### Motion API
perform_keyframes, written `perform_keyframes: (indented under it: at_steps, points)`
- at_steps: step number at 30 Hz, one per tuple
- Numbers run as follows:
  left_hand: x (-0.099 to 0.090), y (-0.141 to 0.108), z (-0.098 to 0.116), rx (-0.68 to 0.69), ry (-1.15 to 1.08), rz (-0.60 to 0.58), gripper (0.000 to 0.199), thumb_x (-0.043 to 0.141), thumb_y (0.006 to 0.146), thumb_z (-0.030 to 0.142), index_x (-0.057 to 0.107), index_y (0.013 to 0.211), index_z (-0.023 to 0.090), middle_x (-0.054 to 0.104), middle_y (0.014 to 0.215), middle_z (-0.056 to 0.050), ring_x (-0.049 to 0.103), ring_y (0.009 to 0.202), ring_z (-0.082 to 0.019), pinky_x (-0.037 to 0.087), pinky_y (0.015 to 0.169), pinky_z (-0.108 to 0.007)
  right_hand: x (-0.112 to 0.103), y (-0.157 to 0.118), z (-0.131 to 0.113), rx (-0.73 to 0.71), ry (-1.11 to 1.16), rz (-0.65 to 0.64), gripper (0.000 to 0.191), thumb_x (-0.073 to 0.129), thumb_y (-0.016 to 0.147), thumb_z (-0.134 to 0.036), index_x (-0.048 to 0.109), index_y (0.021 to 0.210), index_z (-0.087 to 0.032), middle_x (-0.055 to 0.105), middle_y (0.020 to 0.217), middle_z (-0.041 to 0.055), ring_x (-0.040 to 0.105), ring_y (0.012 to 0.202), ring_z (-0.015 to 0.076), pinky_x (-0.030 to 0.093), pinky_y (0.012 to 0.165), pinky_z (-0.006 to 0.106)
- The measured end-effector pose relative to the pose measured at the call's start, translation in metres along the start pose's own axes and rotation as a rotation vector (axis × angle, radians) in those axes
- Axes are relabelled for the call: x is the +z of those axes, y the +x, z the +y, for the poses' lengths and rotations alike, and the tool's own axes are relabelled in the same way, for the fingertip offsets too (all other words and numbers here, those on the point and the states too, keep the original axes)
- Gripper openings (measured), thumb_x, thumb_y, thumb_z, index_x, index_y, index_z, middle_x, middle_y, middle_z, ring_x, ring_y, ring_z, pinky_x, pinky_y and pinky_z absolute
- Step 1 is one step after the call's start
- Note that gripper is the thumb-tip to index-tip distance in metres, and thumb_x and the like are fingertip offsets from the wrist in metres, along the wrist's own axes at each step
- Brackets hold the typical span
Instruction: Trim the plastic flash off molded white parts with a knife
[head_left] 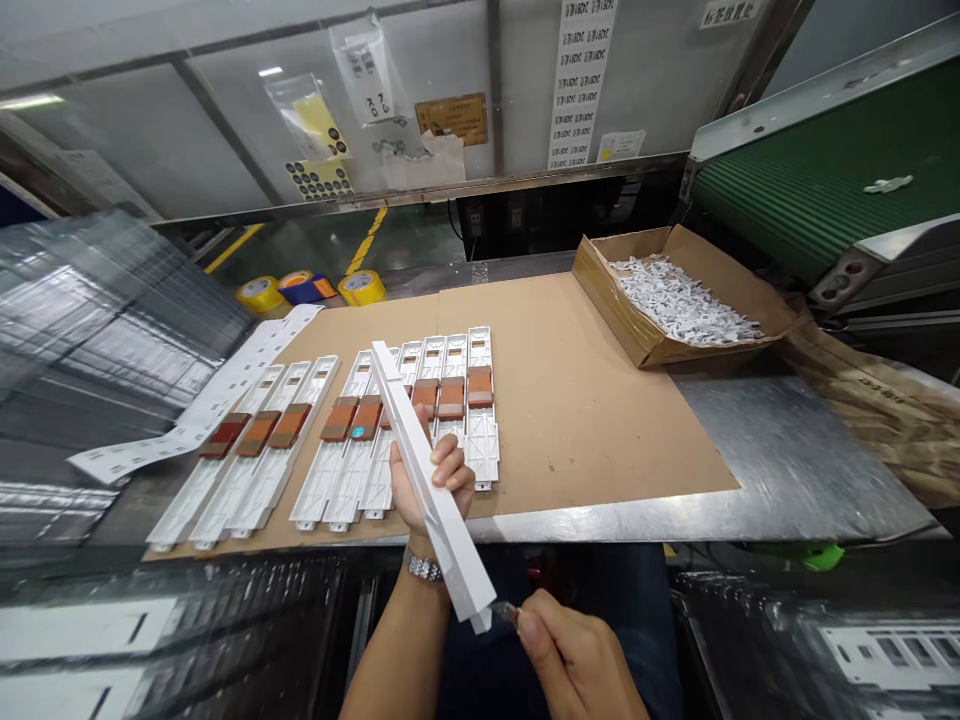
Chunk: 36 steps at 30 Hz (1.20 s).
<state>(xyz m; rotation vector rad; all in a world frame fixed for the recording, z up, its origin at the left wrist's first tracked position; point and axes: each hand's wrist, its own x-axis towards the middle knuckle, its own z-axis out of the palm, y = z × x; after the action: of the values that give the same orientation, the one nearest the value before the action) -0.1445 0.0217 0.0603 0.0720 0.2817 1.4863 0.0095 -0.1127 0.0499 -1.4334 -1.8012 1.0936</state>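
Note:
My left hand (433,482), with a metal wristwatch (424,568) on its wrist, grips a long white plastic strip (429,485) near its middle. My right hand (574,660) pinches a small metal-tipped blade tool (504,612), whose tip meets the strip's near end. Just beyond my left hand, several white plastic frames with brown pads (480,420) lie side by side on a cardboard sheet (570,400). The strip partly hides some of them.
A cardboard box of white plastic scraps (675,300) sits beyond the sheet, next to a green conveyor belt (817,170). Rolls of tape (261,295) stand at the far edge. Stacked clear-wrapped white parts (97,320) lie left, on a steel table (795,460).

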Motion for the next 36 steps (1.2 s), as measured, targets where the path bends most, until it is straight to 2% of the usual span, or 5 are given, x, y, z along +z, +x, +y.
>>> perform_keyframes:
  at_steps: [19, 26, 28, 31, 36]
  points:
    - [0.007, -0.002, 0.001, 0.015, 0.124, 0.074, 0.041, 0.027, 0.092, 0.039, 0.057, 0.113, 0.022, 0.032, 0.06, 0.006, 0.026, 0.039, -0.004, 0.03, 0.037, -0.014, -0.006, 0.0, 0.002, 0.085, 0.019, -0.156, 0.042, 0.021, 0.097, -0.048, 0.029, 0.066, -0.022, 0.035, 0.056, -0.0055, 0.036, 0.049, 0.0095, 0.021, 0.049, 0.024]
    - [0.009, 0.003, 0.0, 0.044, 0.212, 0.122, 0.049, 0.02, 0.09, 0.042, 0.058, 0.114, 0.021, 0.042, 0.059, 0.002, 0.039, 0.043, -0.008, 0.036, 0.042, -0.018, -0.01, -0.002, -0.006, 0.064, 0.092, -0.23, 0.045, 0.03, 0.096, -0.049, 0.037, 0.063, -0.02, 0.036, 0.055, -0.0061, 0.037, 0.05, 0.0081, 0.023, 0.05, 0.022]
    - [0.01, 0.002, 0.0, 0.086, 0.256, 0.136, 0.048, 0.025, 0.088, 0.044, 0.059, 0.113, 0.021, 0.05, 0.062, -0.002, 0.047, 0.048, -0.012, 0.042, 0.046, -0.023, -0.016, -0.002, -0.004, 0.037, 0.187, -0.189, 0.045, 0.029, 0.097, -0.049, 0.048, 0.067, -0.02, 0.043, 0.057, -0.0046, 0.043, 0.053, 0.0092, 0.03, 0.052, 0.021]
    - [0.011, -0.005, 0.002, 0.139, 0.336, 0.184, 0.043, 0.035, 0.085, 0.045, 0.063, 0.104, 0.017, 0.062, 0.077, -0.009, 0.058, 0.06, -0.019, 0.05, 0.054, -0.033, -0.03, -0.002, 0.004, 0.046, 0.257, -0.012, 0.04, 0.031, 0.097, -0.045, 0.063, 0.097, -0.022, 0.056, 0.072, 0.0007, 0.055, 0.066, 0.0137, 0.043, 0.062, 0.022]
    - [0.009, -0.022, 0.007, 0.04, 0.523, 0.333, 0.033, 0.063, 0.074, 0.038, 0.062, 0.095, 0.013, 0.067, 0.089, -0.011, 0.065, 0.087, -0.03, 0.054, 0.077, -0.05, -0.041, -0.003, 0.017, -0.001, 0.228, 0.25, 0.033, 0.038, 0.097, -0.029, 0.053, 0.127, -0.03, 0.061, 0.096, 0.003, 0.061, 0.082, 0.0137, 0.049, 0.074, 0.022]
